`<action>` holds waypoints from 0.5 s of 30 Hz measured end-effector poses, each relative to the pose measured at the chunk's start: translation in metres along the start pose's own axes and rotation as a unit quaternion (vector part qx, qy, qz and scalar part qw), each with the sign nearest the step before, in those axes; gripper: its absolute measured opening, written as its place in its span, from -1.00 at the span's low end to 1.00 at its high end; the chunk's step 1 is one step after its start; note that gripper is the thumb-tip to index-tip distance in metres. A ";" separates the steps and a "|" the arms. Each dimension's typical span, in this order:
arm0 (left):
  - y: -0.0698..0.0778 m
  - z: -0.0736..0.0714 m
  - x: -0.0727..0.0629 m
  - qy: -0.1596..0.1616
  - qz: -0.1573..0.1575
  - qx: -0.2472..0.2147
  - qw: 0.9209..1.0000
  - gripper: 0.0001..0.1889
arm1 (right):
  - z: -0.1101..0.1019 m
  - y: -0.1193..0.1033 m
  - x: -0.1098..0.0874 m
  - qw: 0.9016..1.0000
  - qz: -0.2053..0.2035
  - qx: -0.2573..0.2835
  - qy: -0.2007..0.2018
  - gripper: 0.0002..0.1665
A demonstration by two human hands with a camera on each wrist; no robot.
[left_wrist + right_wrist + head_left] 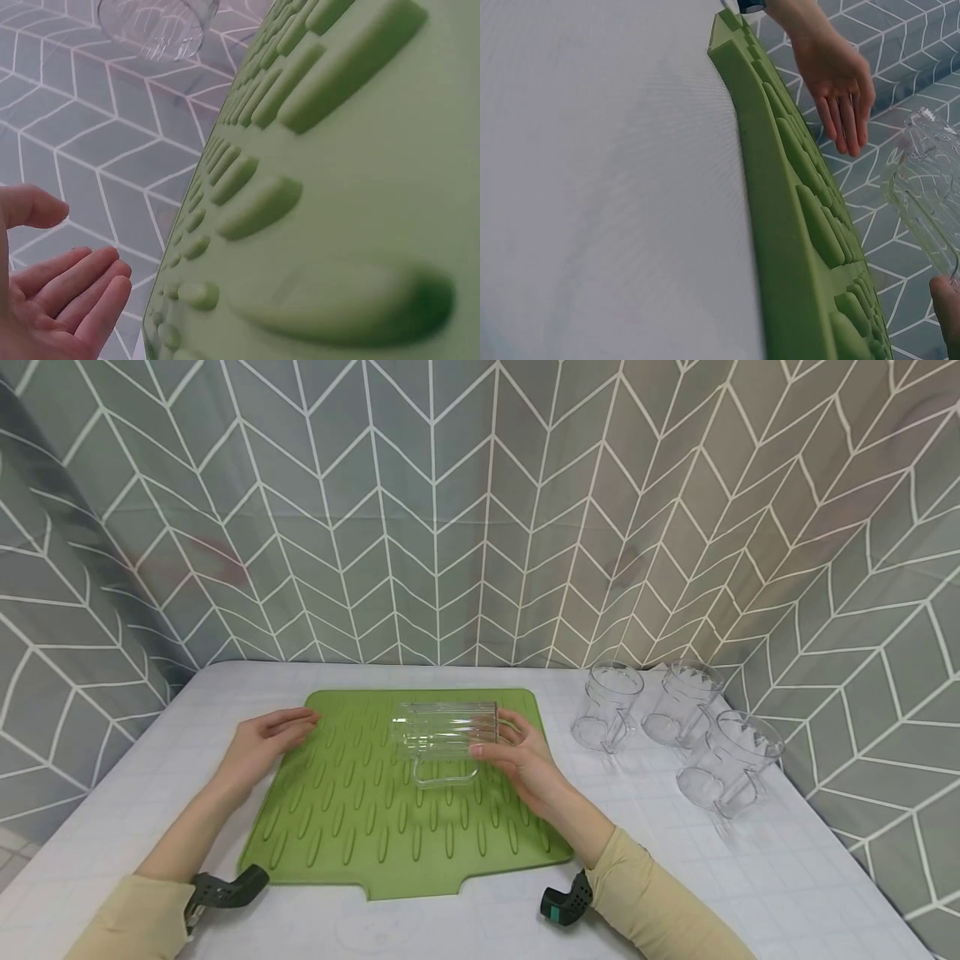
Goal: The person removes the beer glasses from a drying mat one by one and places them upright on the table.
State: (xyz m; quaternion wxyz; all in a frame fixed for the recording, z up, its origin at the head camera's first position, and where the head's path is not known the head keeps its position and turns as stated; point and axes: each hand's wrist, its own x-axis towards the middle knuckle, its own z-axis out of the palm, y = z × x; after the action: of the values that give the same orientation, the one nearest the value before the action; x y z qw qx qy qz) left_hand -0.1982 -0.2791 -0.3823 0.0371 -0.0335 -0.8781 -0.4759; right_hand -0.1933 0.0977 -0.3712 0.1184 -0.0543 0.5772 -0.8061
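Observation:
A clear glass mug lies on its side in the grip of my right hand, its handle turned toward me. My right fingers and thumb hold it at its right end, over the green drying mat. In the right wrist view, the mug shows at the right edge above the thumb. My left hand is by the mat's left edge, fingers extended and holding nothing. The left wrist view shows the left hand with its palm visible and thumb apart from the fingers.
Three more clear mugs stand upright on the white table to the right: one near the mat, one behind, one closer. A patterned curtain hangs along the table's back and sides. Raised ridges cover the mat.

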 end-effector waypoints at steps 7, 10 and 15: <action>0.008 0.005 -0.002 -0.032 0.009 0.003 0.999 -0.37 | 0.001 0.000 0.000 1.000 0.000 -0.005 0.001 -0.03; 0.012 0.008 -0.002 -0.042 0.014 -0.013 0.999 -0.38 | 0.001 0.000 0.000 1.000 0.002 -0.008 0.002 -0.02; 0.018 0.013 -0.002 -0.058 0.018 -0.021 0.998 -0.38 | 0.002 -0.002 -0.001 1.000 0.001 -0.008 -0.002 -0.03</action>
State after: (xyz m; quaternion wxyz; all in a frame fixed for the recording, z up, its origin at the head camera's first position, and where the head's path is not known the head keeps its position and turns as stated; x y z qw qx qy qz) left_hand -0.1953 -0.2587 -0.3744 -0.0057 -0.0773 -0.8680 -0.4904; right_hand -0.1922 0.0966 -0.3690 0.1192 -0.0562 0.5839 -0.8011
